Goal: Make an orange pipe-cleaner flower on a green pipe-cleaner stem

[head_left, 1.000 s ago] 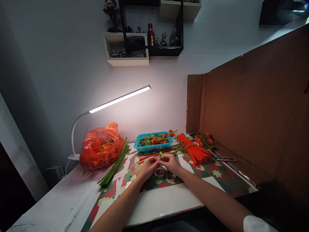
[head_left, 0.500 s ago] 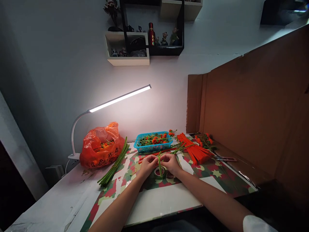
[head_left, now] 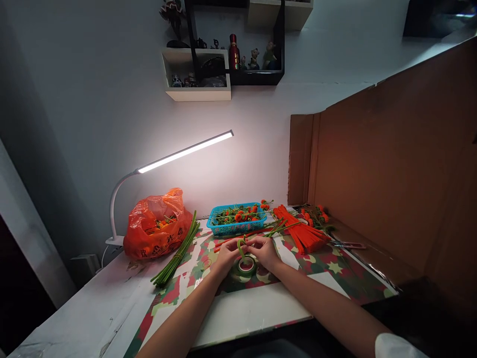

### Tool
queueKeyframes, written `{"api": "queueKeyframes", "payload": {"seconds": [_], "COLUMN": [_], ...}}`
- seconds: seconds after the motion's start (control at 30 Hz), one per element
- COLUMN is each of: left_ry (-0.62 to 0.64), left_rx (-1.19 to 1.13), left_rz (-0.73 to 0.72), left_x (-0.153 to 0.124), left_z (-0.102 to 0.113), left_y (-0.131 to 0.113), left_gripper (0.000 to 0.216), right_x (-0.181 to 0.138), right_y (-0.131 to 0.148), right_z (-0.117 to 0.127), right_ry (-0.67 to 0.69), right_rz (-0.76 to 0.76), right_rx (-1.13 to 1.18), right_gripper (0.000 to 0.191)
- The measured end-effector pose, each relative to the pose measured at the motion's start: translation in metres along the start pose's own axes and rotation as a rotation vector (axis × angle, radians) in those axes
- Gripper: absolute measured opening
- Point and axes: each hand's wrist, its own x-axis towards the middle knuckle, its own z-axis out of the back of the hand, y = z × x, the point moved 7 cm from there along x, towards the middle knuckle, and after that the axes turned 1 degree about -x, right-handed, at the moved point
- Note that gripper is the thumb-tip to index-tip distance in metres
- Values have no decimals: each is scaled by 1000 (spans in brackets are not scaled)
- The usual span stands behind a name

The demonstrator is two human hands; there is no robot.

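Observation:
A strip of green floral tape (head_left: 240, 246) curls in a small loop between my two hands, at the middle of the table. My left hand (head_left: 229, 252) is closed, its thumb and fingers pinched on the tape. From the other side, my right hand (head_left: 264, 250) pinches at the same strip, fingertips nearly touching the left ones. Whatever else lies inside the fingers is hidden. Just below them, the green tape roll (head_left: 246, 272) rests flat on the patterned cover. Green stems (head_left: 276, 229) show behind my right hand; whether it holds one I cannot tell.
A bundle of green stems (head_left: 178, 256) lies left, beside an orange plastic bag (head_left: 158, 243). Behind my hands stands a blue basket (head_left: 234, 228) of orange flowers. Red-orange strips (head_left: 300, 233), scissors (head_left: 350, 245) and a cardboard wall (head_left: 376, 164) are on the right. A lamp (head_left: 186, 151) reaches overhead.
The tape strip, upright and straight between my hands before, now bends over in a loop toward the left fingers. More of the roll shows. Both hands have barely moved.

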Motion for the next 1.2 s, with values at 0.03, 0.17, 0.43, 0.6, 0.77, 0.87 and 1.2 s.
{"api": "queueKeyframes", "payload": {"seconds": [0.03, 0.17, 0.43, 0.6, 0.77, 0.87, 1.2], "left_ry": [-5, -44, -104, -125, -158, -131, -104], "left_rx": [13, 58, -35, -95, -52, -29, -10], "left_rz": [-7, -19, -48, -22, -1, 43, 64], "left_x": [0, -2, 2, 2, 2, 2, 1], "left_z": [0, 2, 8, 8, 10, 9, 7], "left_y": [-1, -1, 5, 5, 7, 11, 13], "left_gripper": [41, 40, 35, 40, 37, 34, 38], "right_x": [0, -2, -7, -8, -7, -9, -9], "right_y": [0, 4, 22, 24, 21, 23, 22], "right_z": [0, -3, -1, 2, 4, 3, 0], "right_ry": [3, 23, -5, -55, -68, -51, -29], "right_rz": [23, 95, 217, 261, 259, 271, 283], "right_rx": [-30, -104, -251, -311, -315, -312, -331], "right_gripper": [13, 10, 9, 4, 5, 8, 8]}}
